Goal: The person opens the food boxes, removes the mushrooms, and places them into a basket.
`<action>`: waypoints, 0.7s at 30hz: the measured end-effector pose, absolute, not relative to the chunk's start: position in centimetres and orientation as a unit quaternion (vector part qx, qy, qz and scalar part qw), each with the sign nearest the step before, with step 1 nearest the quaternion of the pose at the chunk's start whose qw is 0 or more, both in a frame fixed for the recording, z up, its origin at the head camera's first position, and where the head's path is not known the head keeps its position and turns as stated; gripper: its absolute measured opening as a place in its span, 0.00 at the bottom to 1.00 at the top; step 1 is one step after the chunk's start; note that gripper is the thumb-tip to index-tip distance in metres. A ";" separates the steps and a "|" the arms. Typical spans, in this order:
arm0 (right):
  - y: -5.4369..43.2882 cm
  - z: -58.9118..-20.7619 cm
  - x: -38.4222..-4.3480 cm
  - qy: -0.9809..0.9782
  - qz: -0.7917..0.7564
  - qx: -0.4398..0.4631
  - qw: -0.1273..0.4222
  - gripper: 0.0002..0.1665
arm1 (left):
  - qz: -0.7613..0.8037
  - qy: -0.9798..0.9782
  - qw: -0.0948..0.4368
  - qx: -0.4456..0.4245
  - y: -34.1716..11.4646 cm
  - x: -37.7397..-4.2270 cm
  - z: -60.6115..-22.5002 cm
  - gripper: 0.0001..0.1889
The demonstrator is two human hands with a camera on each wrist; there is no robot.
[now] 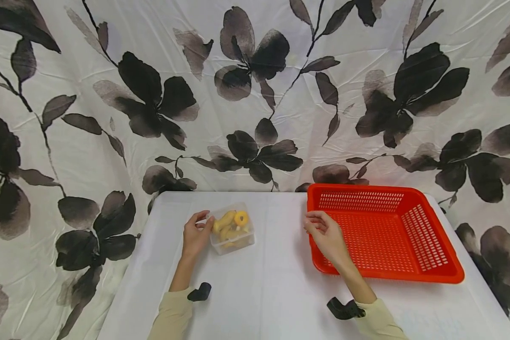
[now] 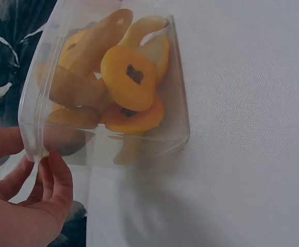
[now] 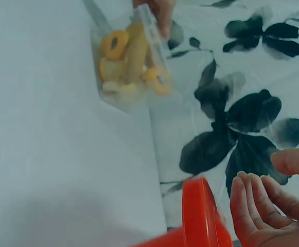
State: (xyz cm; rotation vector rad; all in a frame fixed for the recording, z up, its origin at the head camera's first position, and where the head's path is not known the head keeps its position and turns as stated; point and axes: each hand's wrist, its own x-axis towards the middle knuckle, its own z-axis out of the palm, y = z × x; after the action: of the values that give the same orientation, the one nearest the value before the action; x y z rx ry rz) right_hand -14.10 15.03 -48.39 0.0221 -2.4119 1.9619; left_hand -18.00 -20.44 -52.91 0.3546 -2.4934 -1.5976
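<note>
A clear plastic container (image 1: 240, 245) stands on the table, holding several yellow fruit-like pieces (image 1: 225, 220). Some are long and curved; others are rounder, with a dark spot in the middle. My left hand (image 1: 195, 237) pinches the container's left rim between thumb and fingers, which the left wrist view shows closely. At the near left side of a red plastic basket (image 1: 391, 274) is my right hand (image 1: 330, 238), above the rim. In the right wrist view, its fingers (image 3: 260, 198) are loosely bent, the thumb is apart from them, and nothing lies between.
The red basket has slotted walls and takes up the table's right side. White cloth (image 1: 276, 283) covers the table. Behind it hangs a white curtain (image 1: 195, 160) with dark flowers. A black wrist mount (image 1: 344, 309) sits on each forearm.
</note>
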 end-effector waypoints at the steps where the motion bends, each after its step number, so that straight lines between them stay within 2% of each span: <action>1: 14.6 -48.4 -14.1 -0.773 0.634 0.008 0.014 0.17 | -0.536 -0.832 0.077 0.117 -20.4 -18.0 -52.9 0.19; 11: 10.4 -48.5 -14.3 -0.776 0.630 0.033 0.001 0.14 | -0.554 -0.822 0.070 0.110 -20.0 -17.6 -53.0 0.20; 21: 6.3 -50.8 -14.1 -0.763 0.643 0.059 -0.037 0.13 | -0.567 -0.815 0.078 0.093 -19.8 -17.0 -53.6 0.21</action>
State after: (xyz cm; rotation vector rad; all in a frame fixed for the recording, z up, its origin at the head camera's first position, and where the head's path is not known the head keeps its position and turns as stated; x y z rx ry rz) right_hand -14.06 6.32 -50.81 0.1883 -2.4532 2.0692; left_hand -17.01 -19.76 -53.57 0.2781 -2.4396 -1.6987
